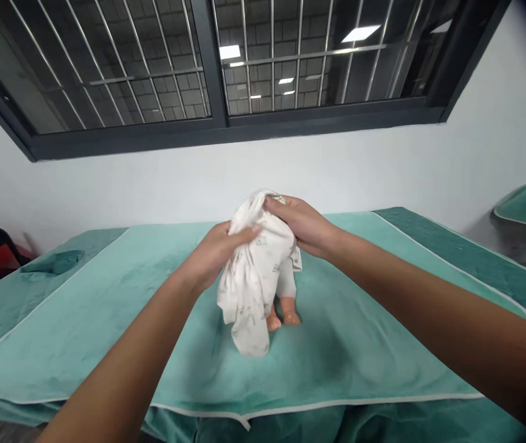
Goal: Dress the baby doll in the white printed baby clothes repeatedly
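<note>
right hand point(303, 226) up high, thumb and fingers pinching a fold of the white printed cloth point(256, 271) right above the doll point(291, 312), and there's the left hand point(216, 251), a touch blurred, closed, it seems, on the same cloth just left of the doll's upper body! the doll itself is mostly hidden behind the fabric: two bare feet and a pale-clad leg poke out below, feet down on the green mat point(106, 320). here's the danger, in my judgement: one loose end of cloth hangs beside the doll's feet, so a tug could snag a foot or topple the little figure; neither hand visibly grips the body. haul unevenly and the fabric could twist or strain. let that high pinch slip, and the whole bundle could drop over the feet! out around the doll, the mat spreads to both sides, the white wall point(152, 184) rises behind it, and the barred window point(219, 132) sits above that. as for writing, the cloth carries tiny scattered motifs, too small to make out; no brand, no label, not one readable letter.
</note>
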`<action>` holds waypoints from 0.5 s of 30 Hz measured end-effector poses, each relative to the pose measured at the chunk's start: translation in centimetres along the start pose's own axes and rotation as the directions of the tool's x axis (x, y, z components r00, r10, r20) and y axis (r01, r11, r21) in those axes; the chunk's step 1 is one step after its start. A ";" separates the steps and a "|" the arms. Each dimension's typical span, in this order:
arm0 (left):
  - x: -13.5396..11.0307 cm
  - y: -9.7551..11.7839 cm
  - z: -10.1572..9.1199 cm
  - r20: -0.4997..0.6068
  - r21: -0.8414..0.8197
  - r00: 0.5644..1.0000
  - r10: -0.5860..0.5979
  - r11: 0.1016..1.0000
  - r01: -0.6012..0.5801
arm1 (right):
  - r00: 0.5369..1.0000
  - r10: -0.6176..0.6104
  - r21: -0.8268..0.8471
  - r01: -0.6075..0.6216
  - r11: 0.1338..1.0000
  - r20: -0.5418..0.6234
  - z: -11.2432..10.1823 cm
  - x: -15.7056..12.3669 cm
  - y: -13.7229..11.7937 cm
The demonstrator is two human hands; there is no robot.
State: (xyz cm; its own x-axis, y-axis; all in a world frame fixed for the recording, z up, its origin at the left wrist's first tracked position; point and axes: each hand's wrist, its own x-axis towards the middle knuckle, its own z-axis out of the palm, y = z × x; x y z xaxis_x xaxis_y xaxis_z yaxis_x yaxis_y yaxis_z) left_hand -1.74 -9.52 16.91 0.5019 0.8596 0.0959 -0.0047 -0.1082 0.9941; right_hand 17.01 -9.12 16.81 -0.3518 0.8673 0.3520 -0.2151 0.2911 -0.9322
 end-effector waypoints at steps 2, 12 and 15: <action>0.2 -0.4 -0.1 -0.144 -0.116 0.985 0.099 0.986 -0.116 | 0.978 0.128 -0.119 -0.109 0.987 0.165 -0.1 -0.6 0.2; -0.2 -2.5 -0.4 0.121 -0.062 0.988 -0.095 0.993 0.103 | 0.997 0.076 0.092 -0.073 0.993 -0.028 -0.2 -0.6 1.7; 0.4 -3.0 -0.4 -0.059 -0.181 0.998 -0.002 0.983 -0.008 | 0.959 0.237 -0.074 -0.228 0.971 0.154 -0.4 -1.2 1.9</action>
State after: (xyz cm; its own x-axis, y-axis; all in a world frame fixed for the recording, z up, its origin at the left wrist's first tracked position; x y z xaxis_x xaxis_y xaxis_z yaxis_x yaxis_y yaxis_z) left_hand -1.92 -8.65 13.95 0.4500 0.8878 0.0964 -0.1657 -0.0231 0.9859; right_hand 17.35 -9.46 14.63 -0.5291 0.8386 0.1295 -0.0615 0.1143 -0.9915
